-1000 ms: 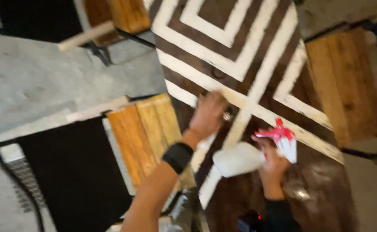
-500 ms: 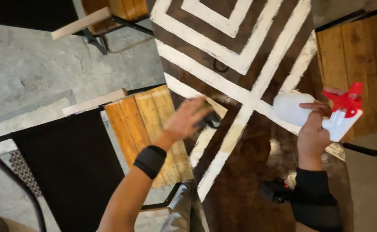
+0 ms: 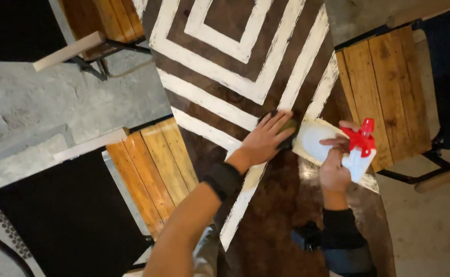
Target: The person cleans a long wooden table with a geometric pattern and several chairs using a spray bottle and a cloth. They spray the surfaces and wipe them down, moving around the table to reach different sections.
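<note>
Left hand (image 3: 267,138): fingers (image 3: 281,124) spread flat, pressing a dark cloth (image 3: 286,129) on the desk (image 3: 220,61), brown with white painted stripes. Right hand (image 3: 333,166): fingers clenched around a white spray bottle (image 3: 317,141) with red trigger head (image 3: 362,139), just beside the cloth. Wooden slatted chair seats (image 3: 155,166) flank the desk.

Dim warm light; glare on wet table (image 3: 307,169) w/ slight motion blur.
</note>
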